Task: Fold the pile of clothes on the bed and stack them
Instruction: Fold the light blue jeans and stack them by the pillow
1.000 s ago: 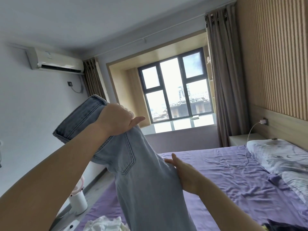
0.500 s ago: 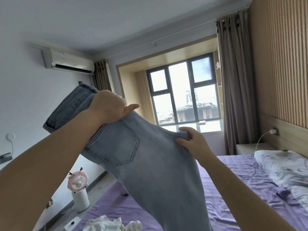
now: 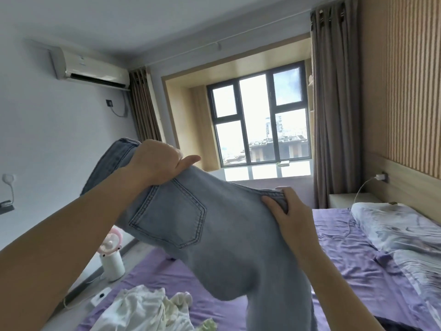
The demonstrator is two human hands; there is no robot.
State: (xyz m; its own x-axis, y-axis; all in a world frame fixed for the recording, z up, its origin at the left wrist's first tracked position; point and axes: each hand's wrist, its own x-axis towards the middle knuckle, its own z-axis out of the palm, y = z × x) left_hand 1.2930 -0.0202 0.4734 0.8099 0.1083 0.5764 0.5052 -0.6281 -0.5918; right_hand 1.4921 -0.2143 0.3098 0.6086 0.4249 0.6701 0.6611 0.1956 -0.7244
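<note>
A pair of light blue jeans (image 3: 214,237) hangs in the air above the purple bed (image 3: 372,283), back pocket facing me. My left hand (image 3: 157,163) grips the jeans at the upper left, and a cuffed part drapes over my forearm. My right hand (image 3: 286,211) pinches the waistband edge on the right. The legs drop out of view at the bottom. A heap of white clothes (image 3: 143,309) lies on the bed at the lower left.
A patterned pillow (image 3: 393,225) lies at the bed's right by the wooden headboard. A charger cable (image 3: 358,194) runs to the nightstand (image 3: 350,199). A small pink fan (image 3: 112,254) stands on the floor at left. A dark garment (image 3: 401,327) shows at the bottom right.
My right hand climbed from the middle of the jeans to the waistband edge and took hold of it. The jeans now stretch wider between both hands. My view tilted a little further down.
</note>
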